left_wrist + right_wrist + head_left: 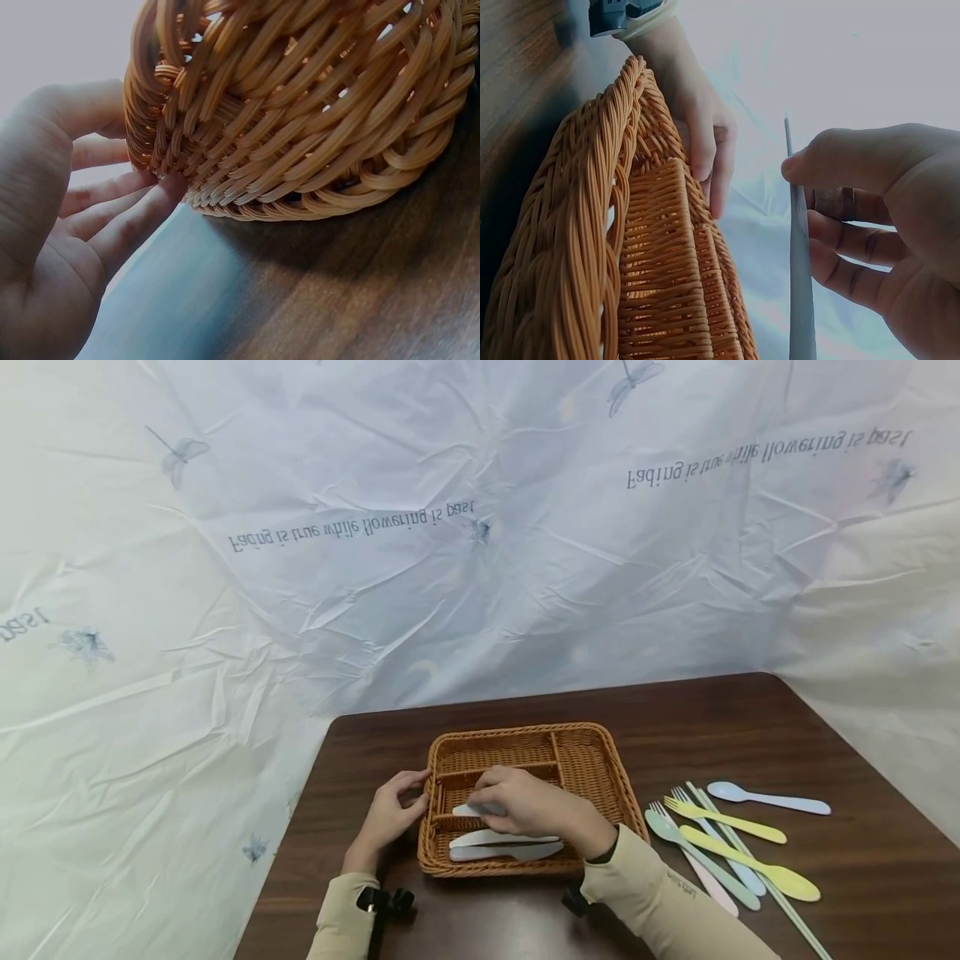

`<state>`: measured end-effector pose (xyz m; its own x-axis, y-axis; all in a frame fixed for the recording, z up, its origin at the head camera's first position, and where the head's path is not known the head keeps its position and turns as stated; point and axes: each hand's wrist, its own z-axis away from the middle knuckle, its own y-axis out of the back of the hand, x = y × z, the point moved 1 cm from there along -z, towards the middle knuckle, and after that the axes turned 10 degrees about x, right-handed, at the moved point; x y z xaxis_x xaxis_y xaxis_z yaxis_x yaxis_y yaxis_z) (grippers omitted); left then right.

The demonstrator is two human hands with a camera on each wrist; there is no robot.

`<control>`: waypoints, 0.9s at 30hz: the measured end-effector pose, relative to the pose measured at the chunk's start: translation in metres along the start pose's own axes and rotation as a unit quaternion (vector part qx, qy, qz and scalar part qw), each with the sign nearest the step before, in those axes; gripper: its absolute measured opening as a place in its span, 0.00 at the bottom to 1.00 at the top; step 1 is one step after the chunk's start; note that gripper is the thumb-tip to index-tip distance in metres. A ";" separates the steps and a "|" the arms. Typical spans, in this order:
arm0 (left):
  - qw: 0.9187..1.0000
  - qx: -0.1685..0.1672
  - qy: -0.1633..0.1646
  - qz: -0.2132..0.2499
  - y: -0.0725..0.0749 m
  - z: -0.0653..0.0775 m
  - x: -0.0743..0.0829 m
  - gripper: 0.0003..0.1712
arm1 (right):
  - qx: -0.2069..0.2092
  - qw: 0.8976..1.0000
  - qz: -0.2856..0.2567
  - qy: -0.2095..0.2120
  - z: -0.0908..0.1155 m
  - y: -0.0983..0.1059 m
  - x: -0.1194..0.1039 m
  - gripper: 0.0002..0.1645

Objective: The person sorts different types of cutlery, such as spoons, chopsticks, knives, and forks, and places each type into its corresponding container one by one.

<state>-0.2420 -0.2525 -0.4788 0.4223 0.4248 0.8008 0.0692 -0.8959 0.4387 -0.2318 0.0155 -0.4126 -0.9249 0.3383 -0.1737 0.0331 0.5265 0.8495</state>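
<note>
A brown wicker basket (517, 868) with compartments lies on the table. My left hand (392, 810) is at its left end, fairly straight fingers (139, 221) touching the woven outer wall (300, 135). My right hand (525, 806) is over the middle compartment and pinches a pale knife (801, 277) between thumb and fingers. The knife appears edge-on in the right wrist view; in the head view one end (467, 811) shows past the fingers and the rest is hidden. Two pale knives, a white one (487, 837) and another (498, 853), lie in the front compartment.
Right of the basket lies loose cutlery: a blue spoon (772, 797), yellow fork (738, 824), yellow spoon (787, 878), green spoon (705, 858), blue and pink pieces, and chopsticks (795, 918). A printed white sheet (487, 635) hangs behind the table (697, 718).
</note>
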 end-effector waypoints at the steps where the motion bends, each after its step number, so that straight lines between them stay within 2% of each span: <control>1: 1.000 0.000 -0.001 0.000 0.000 0.000 0.000 0.23 | -0.002 1.000 0.001 0.000 0.000 0.000 0.000 0.15; 9: 1.000 0.007 0.006 -0.004 0.001 0.001 0.002 0.23 | -0.020 0.999 -0.030 -0.007 -0.004 -0.002 -0.007 0.16; 21: 1.000 0.001 0.016 -0.001 0.001 0.001 0.003 0.23 | -0.034 0.999 -0.042 -0.006 -0.005 -0.014 -0.008 0.16; 27: 1.000 -0.002 0.015 -0.004 0.002 0.001 0.004 0.23 | -0.058 0.997 -0.042 -0.034 -0.003 -0.017 -0.005 0.19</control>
<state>-0.2389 -0.2523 -0.4749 0.3937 0.4356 0.8095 0.0685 -0.8921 0.4467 -0.2286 0.0027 -0.4243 -0.8944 0.3516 -0.2764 -0.0910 0.4618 0.8823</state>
